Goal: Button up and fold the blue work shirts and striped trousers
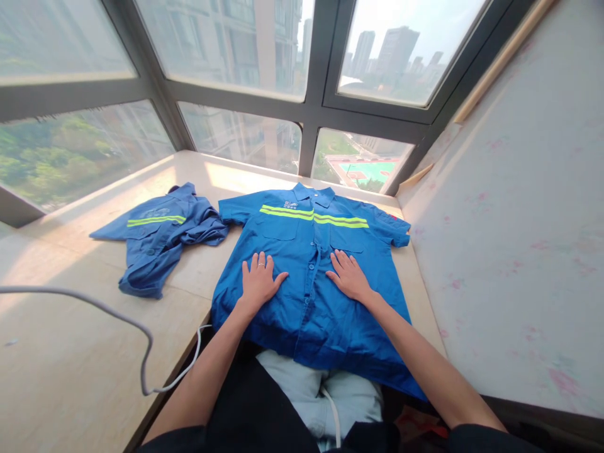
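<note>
- Light cloth: nearest item, below the shirt's lower edge, partly covered by it.
- Cord: bent in a curve at the left, crossing the tabletop and running past its near edge.
- Left hand: palm down on the shirt's lower left area; fingers spread, thumb pointing inward; one finger carries a ring.
- Right hand: palm down on the opposite side of the button line; fingers slightly parted, gripping nothing.
- Shirt: blue, short-sleeved, laid front up on the tabletop; collar toward the window, lower edge overhanging toward the person. Yellow-green stripes cross the chest.
- Second shirt: blue, crumpled, left of the first, near its sleeve.
- Wall: patterned with flowers, at right.
- Window: dark-framed, at the far side; buildings show beyond.
</note>
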{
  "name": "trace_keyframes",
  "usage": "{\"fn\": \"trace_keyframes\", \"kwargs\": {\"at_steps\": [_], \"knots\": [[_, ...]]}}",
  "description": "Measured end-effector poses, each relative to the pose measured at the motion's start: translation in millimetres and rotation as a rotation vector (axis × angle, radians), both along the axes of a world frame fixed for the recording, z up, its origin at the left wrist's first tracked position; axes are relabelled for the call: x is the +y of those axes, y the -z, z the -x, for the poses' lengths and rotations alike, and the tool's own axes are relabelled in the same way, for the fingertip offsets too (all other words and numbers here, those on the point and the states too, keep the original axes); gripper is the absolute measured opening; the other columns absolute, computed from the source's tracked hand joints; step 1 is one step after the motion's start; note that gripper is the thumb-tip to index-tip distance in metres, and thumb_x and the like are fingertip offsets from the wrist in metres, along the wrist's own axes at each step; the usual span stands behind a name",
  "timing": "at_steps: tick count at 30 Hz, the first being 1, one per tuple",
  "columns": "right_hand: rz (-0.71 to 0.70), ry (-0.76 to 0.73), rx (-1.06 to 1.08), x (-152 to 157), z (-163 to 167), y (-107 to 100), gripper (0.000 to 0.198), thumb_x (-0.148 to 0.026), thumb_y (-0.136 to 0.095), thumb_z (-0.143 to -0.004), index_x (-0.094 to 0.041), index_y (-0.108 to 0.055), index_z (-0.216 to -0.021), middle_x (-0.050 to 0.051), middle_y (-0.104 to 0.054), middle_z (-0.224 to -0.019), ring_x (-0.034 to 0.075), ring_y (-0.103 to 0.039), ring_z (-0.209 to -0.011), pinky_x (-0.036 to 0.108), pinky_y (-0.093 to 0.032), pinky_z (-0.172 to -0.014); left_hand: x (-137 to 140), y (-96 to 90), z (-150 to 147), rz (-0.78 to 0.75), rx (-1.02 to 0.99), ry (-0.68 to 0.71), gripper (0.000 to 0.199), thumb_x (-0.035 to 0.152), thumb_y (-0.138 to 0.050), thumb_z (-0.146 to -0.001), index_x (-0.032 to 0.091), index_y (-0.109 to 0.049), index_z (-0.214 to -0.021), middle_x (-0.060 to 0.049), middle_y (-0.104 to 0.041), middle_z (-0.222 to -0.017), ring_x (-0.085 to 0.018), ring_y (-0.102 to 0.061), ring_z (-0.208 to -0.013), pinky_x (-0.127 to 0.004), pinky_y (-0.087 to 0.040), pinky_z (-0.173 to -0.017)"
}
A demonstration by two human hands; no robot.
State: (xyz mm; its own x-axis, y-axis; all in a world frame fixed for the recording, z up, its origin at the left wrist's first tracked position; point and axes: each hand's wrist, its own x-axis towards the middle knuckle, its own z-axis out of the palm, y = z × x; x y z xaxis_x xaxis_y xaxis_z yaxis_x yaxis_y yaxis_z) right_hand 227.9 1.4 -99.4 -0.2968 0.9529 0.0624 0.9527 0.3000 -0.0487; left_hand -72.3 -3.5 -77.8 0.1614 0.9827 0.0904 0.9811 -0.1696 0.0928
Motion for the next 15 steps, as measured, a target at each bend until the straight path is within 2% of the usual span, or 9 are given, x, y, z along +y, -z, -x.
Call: {"fn": "trace_keyframes", "kwargs": {"at_steps": [4,10,12,15], "knots": [[-0.015,0.002,0.004,0,1,-1,0.067,-0.057,-0.025,-0.101,-0.017,-0.033,-0.154,0.015,-0.029,-0.160,0.029,-0.025,-0.149,0.052,-0.022,-0.120,-6,2.2,-15,-0.034,0.024,0.011,0.077,0.058,-0.034,-0.096,0.003,-0.039,-0.149,-0.028,-0.030,-0.156,-0.040,-0.024,-0.148,-0.059,-0.017,-0.117],[-0.007,0.000,0.007,-1,2,-1,0.068,-0.057,-0.024,-0.101,-0.015,-0.034,-0.154,0.016,-0.030,-0.160,0.029,-0.027,-0.149,0.051,-0.022,-0.120,-15,1.3,-10,0.011,-0.008,-0.037,0.085,0.071,-0.031,-0.091,0.012,-0.035,-0.153,-0.022,-0.027,-0.160,-0.044,-0.018,-0.148,-0.074,-0.011,-0.110],[-0.008,0.001,0.007,-2,1,-1,0.069,-0.057,-0.023,-0.101,-0.015,-0.034,-0.154,0.015,-0.030,-0.160,0.029,-0.027,-0.149,0.050,-0.022,-0.120,-16,-1.9,-6,0.011,-0.027,-0.059,0.085,0.072,-0.032,-0.090,0.014,-0.036,-0.152,-0.022,-0.030,-0.159,-0.044,-0.021,-0.147,-0.074,-0.014,-0.110],[-0.024,-0.007,0.004,-3,0,3,0.069,-0.057,-0.022,-0.101,-0.015,-0.036,-0.153,0.014,-0.031,-0.160,0.029,-0.027,-0.149,0.050,-0.023,-0.120,-6,-12.2,5,-0.039,-0.145,-0.121,0.080,0.068,-0.034,-0.093,0.011,-0.038,-0.150,-0.026,-0.040,-0.152,-0.041,-0.039,-0.139,-0.066,-0.029,-0.108]]}}
